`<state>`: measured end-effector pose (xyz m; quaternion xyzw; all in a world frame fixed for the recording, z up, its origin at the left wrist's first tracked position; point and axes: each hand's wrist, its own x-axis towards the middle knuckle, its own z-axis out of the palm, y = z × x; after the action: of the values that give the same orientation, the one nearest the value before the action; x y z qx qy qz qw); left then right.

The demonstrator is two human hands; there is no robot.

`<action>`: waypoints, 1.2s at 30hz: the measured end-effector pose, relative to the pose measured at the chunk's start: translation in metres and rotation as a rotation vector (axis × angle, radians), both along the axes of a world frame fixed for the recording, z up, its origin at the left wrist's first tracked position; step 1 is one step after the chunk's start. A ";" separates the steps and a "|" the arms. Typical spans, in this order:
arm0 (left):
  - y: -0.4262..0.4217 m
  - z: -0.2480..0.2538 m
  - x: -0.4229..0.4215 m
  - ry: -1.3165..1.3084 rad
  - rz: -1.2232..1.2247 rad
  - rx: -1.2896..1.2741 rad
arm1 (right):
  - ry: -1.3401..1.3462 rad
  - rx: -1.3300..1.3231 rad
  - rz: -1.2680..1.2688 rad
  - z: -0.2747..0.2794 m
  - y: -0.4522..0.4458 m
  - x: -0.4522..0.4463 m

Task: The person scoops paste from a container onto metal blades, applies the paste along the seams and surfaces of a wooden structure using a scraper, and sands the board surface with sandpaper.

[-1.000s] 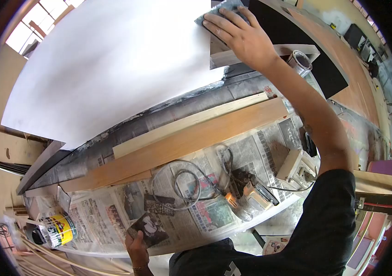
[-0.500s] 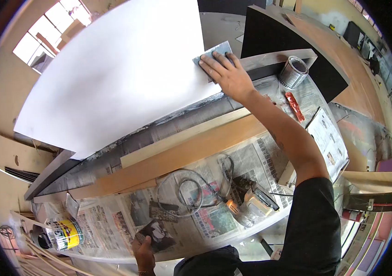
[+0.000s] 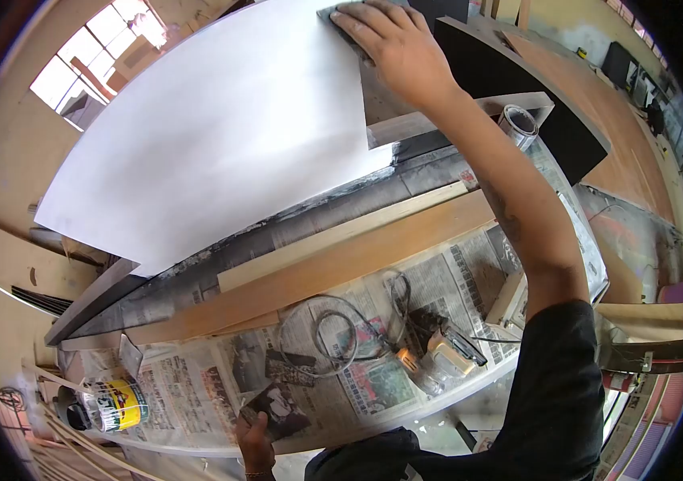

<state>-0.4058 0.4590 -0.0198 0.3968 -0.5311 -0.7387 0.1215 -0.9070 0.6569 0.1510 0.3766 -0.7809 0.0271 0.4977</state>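
Note:
A large white panel (image 3: 221, 128) slants over the newspaper-covered table (image 3: 173, 393). My right hand (image 3: 398, 48) is pressed on a dark grey sanding sheet (image 3: 345, 30) at the panel's upper right edge, its fingers lying over the sheet. Near the table's front edge, my left hand (image 3: 255, 441) grips the corner of a dark square piece (image 3: 279, 410) with a pale patch, thumb on top. Two wooden strips, one pale (image 3: 341, 232) and one brown (image 3: 357, 268), lie between the panel and me.
A power tool (image 3: 455, 353), a looped cable (image 3: 333, 317) and a screwdriver (image 3: 407, 358) lie on the newspaper. A yellow-labelled tub (image 3: 121, 405) stands at the left end, a metal can (image 3: 518, 127) at the upper right. Black curved boards (image 3: 478, 72) stand behind.
My right hand has moved up along the panel's right edge with the sheet, after coming down earlier. My left hand keeps its hold on the dark piece.

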 end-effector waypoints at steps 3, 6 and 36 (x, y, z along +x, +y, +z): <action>-0.004 -0.007 0.005 -0.007 0.024 0.001 | 0.048 0.075 -0.074 -0.041 -0.006 -0.011; -0.014 -0.018 0.012 -0.032 0.018 -0.040 | 0.029 0.149 -0.096 -0.076 -0.002 -0.015; 0.019 0.033 -0.046 0.235 0.093 0.350 | -0.281 0.149 0.008 -0.099 0.030 0.019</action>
<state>-0.4520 0.4782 0.0134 0.3470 -0.3583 -0.8544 0.1456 -0.8879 0.6871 0.0523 0.4081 -0.8413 0.0234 0.3539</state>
